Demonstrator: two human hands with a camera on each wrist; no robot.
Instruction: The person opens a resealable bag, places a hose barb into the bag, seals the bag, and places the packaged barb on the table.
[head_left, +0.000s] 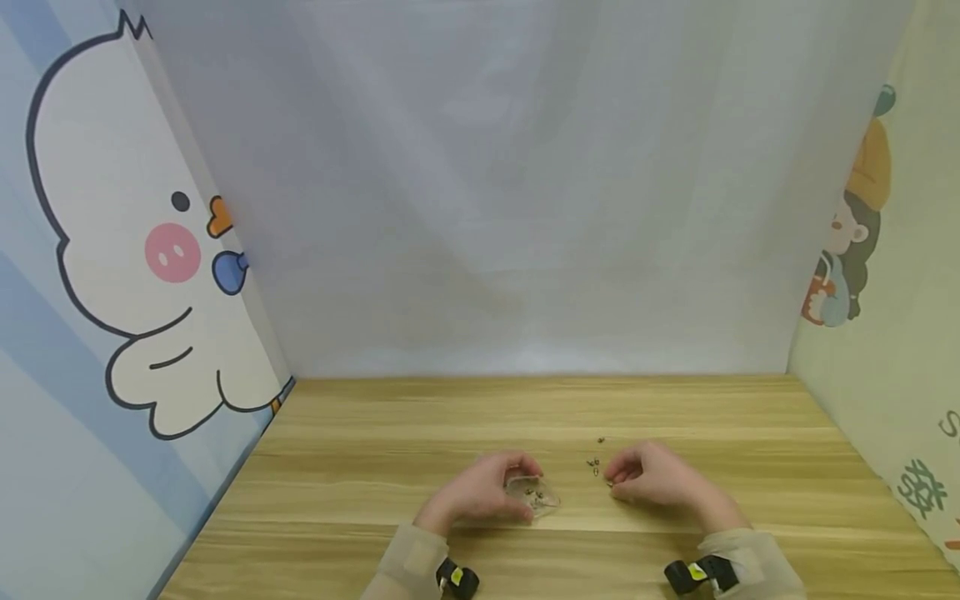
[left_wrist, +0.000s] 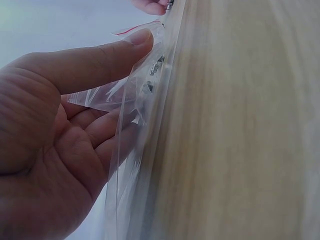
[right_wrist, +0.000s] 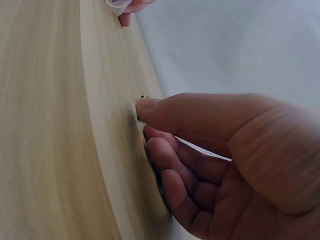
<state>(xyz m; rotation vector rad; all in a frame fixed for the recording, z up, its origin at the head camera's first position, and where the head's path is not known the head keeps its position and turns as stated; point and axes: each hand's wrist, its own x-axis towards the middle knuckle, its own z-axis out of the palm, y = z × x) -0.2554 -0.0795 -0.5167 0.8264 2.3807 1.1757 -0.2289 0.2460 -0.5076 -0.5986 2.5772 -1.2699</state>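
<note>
My left hand [head_left: 483,490] holds a clear plastic zip bag [head_left: 550,502] by its edges, thumb on the near side and fingers on the far side. Several small metal pieces [left_wrist: 148,86] lie inside the bag, which has a red line along its seal in the left wrist view. To the right, my right hand [head_left: 658,479] pinches a small metal piece [head_left: 610,483] between thumb and fingertips, low over the table. Most of that piece is hidden by the thumb in the right wrist view.
Several loose small metal pieces [head_left: 596,472] lie on the wooden table [head_left: 360,433] just left of the right fingertips, with another piece [head_left: 601,440] farther back. A pale curtain [head_left: 480,208] hangs behind the table, and printed cloths flank both sides.
</note>
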